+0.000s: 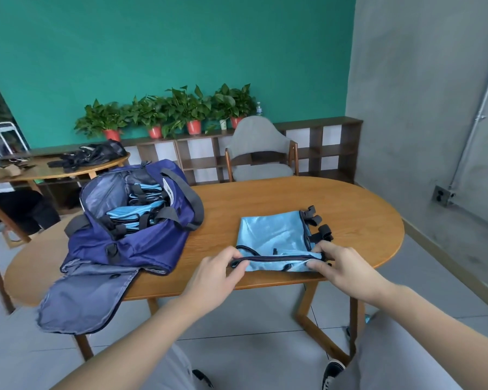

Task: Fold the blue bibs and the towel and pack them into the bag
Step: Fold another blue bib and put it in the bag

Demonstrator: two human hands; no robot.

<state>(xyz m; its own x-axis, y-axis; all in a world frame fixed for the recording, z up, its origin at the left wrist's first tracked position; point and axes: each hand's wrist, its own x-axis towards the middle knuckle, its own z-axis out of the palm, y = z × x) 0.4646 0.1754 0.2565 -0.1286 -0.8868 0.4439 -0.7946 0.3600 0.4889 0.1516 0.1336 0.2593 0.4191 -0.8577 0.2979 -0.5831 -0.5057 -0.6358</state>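
Observation:
A light blue bib (273, 235) with black trim and black straps lies on the wooden table (350, 209), its near edge folded over. My left hand (217, 273) pinches the folded edge at its left end. My right hand (341, 266) pinches the same edge at its right end. To the left stands an open navy bag (141, 237), with several folded blue bibs (133, 213) stacked inside. Its lid flap (85, 299) hangs over the table's near edge. No towel is in sight.
A grey chair (261, 153) stands behind the table. A second table (68, 167) at the back left carries black gear. Potted plants (166, 114) line a low shelf along the green wall. A concrete wall is at the right.

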